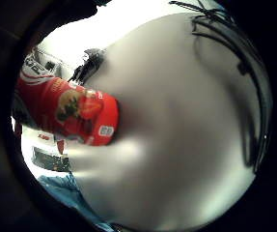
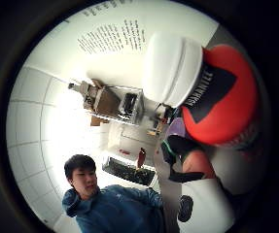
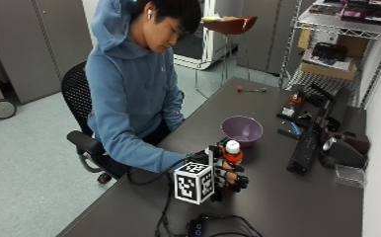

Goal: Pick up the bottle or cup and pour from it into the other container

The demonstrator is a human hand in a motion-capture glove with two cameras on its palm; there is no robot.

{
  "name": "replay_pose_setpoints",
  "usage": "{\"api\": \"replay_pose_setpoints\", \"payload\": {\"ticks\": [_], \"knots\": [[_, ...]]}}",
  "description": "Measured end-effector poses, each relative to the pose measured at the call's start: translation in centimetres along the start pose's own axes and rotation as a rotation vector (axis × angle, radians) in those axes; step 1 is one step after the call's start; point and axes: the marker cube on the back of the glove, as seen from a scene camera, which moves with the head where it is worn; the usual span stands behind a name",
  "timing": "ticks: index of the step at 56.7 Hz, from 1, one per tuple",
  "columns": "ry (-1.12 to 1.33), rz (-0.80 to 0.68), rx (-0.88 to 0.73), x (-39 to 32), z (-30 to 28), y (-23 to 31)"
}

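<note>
The red bottle [image 3: 232,154] with its white cap [image 3: 232,145] is held upright in the curled fingers of the gloved right hand [image 3: 224,177], near the purple bowl [image 3: 242,130]. The grasp is judged complete; tilting and pouring are not yet done.

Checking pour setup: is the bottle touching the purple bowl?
Apart. The outside view shows the bottle upright in the gloved right hand, with a strip of bare dark table between it and the purple bowl.
</note>
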Motion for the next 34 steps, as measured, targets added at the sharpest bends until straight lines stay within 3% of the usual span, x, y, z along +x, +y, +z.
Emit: {"api": "replay_pose_setpoints", "payload": {"ticks": [24,34], "knots": [[-0.125,-0.042,0.172,-0.7,2.6,-1.2],[-0.123,-0.054,0.142,-1.6,4.0,-1.2]]}}
